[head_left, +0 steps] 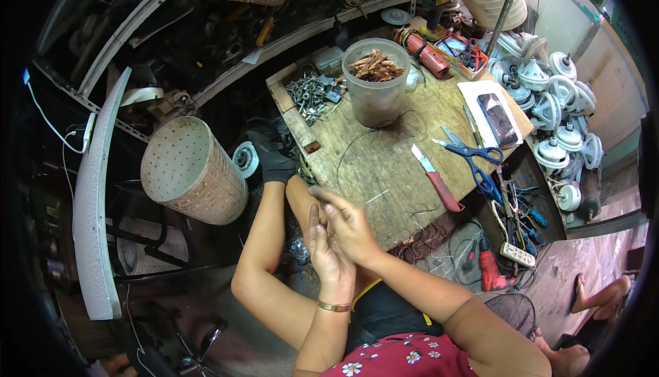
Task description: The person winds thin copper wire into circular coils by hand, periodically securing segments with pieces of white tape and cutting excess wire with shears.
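Note:
My left hand (329, 260), with a bracelet at its wrist, is held palm up just off the near edge of the wooden work board (322, 164). Its fingers are stretched out. Close against it lies my right hand (352, 229), fingers also extended, so the palms face and seem to touch. No object shows between them, though the inner palms are partly hidden. On the board lie a knife with a red handle (439, 183) and blue-handled scissors (473, 154). Farther back stands a translucent plastic tub (374, 106) filled with copper-coloured scraps (376, 66).
Screws and small metal parts (312, 99) lie at the board's far left. A phone (498, 119) rests at the right, near piled white pulley-like parts (549, 95). Pliers (528, 219), a power strip (517, 255) and a red drill (491, 267) sit lower right. A perforated basket (195, 171) stands left.

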Motion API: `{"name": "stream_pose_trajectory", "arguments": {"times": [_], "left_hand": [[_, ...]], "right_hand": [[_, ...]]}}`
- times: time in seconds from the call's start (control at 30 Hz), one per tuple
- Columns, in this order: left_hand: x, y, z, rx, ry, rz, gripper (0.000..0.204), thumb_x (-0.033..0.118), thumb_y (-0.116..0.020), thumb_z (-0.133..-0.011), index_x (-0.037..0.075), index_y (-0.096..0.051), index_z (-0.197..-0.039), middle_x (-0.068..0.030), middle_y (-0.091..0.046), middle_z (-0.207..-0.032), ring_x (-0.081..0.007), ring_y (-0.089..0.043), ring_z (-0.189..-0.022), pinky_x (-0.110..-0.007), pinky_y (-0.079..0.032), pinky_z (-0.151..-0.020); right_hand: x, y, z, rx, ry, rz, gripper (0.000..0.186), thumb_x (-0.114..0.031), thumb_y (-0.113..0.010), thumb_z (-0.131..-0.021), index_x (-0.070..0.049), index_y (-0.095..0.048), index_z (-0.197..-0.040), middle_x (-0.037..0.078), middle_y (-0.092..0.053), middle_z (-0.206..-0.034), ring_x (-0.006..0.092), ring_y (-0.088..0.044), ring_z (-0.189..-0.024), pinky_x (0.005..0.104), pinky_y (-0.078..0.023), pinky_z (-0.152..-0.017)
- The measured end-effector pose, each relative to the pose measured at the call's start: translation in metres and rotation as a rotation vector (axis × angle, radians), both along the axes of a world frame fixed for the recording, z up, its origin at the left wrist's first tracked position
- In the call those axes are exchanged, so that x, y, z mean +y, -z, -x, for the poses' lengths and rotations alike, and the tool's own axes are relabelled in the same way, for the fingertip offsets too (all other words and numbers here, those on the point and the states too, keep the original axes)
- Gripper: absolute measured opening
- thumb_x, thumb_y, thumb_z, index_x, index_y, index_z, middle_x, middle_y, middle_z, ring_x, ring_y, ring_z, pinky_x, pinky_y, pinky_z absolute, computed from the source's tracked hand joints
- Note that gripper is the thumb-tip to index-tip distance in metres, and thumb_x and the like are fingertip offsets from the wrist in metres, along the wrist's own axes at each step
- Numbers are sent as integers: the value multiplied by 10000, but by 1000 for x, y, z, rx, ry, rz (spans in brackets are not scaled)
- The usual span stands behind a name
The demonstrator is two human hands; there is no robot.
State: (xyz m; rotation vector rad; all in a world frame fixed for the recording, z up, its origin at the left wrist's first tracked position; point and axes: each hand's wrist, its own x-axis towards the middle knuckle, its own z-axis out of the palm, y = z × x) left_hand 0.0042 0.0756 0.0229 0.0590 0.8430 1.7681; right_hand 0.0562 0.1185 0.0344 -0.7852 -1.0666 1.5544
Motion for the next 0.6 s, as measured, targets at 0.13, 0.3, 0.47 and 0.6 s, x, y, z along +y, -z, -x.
{"name": "stream_pose_trajectory", "arguments": {"times": [0.13,0.3,0.47,0.6], "left_hand": [[1,17,8,67,119,-236,523,313,-309,-1002,115,-174,-1466,-96,-276,-1477,-239,-295,-1342,-384,-250,-1104],[-8,-11,-3,-38,210,-226,665,518,-216,-975,83,-130,-1471,-111,-155,-1525,-249,-162,-1401,-405,-132,-1141],[-9,-6,6,-42,252,-242,666,550,-246,-960,150,-132,-1480,-81,-177,-1524,-243,-192,-1392,-398,-170,-1129],[0,3,18,147,205,-320,662,542,-256,-960,151,-135,-1480,-86,-180,-1523,-244,-199,-1390,-401,-167,-1130]], "right_hand": [[-8,2,1,-457,-89,-436,456,-210,-439,-947,-8,-409,-1355,221,-411,-1377,343,-282,-1354,461,-231,-1091],[6,-1,-3,-949,-106,-613,610,-432,-360,-952,-18,-338,-1399,224,-174,-1498,391,-27,-1407,529,-30,-1113],[17,0,-2,-850,-116,-645,688,-488,-327,-945,-27,-219,-1445,248,-120,-1503,408,-30,-1403,545,-47,-1107],[-15,1,6,-730,-255,-764,714,-519,-281,-945,-40,-164,-1462,221,-87,-1517,398,-17,-1407,551,-27,-1104]]}}
